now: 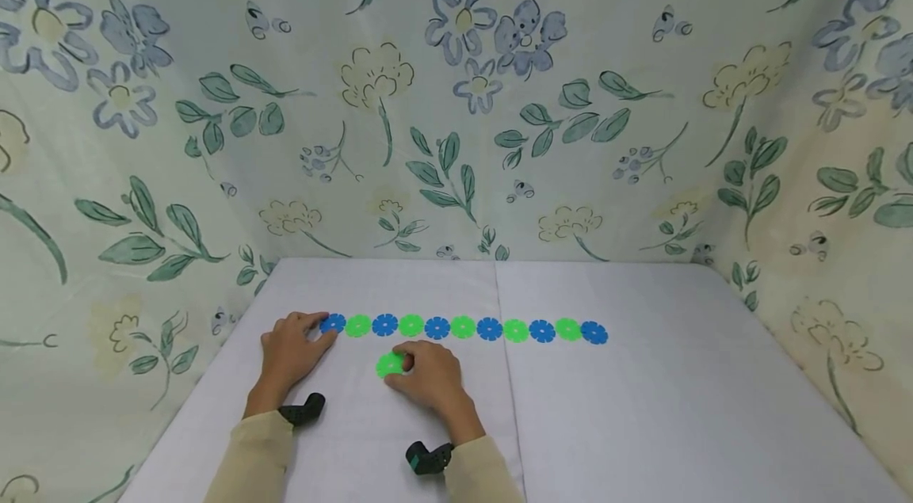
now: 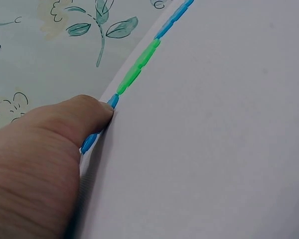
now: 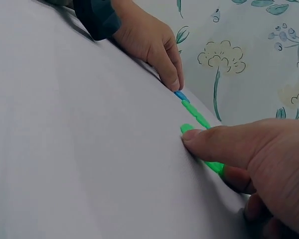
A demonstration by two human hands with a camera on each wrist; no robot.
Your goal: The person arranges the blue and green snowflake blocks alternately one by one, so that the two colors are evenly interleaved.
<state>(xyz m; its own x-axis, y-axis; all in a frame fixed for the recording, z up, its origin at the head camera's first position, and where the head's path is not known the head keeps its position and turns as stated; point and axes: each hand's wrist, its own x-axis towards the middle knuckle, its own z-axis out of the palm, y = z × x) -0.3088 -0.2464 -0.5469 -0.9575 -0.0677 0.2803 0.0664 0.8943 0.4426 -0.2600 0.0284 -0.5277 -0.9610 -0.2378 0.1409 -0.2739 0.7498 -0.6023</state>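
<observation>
A row of flat toothed discs point(image 1: 464, 327), alternating blue and green, lies across the white table point(image 1: 642, 408). My left hand point(image 1: 322, 326) pinches the blue disc point(image 1: 333, 322) at the row's left end between thumb and forefinger. In the left wrist view the thumb point(image 2: 74, 119) covers that blue disc point(image 2: 89, 143), and a green disc point(image 2: 139, 63) follows it. My right hand point(image 1: 403, 364) holds a loose green disc point(image 1: 388, 365) just in front of the row. In the right wrist view that green disc point(image 3: 187, 129) sits pinched under the thumb point(image 3: 224, 142).
Floral cloth point(image 1: 456, 91) walls the table at the back and on both sides. A seam point(image 1: 502, 376) runs down the middle of the tabletop. Black wrist camera mounts point(image 1: 303, 410) sit on both sleeves. Bare table surface lies to the right and in front of the row.
</observation>
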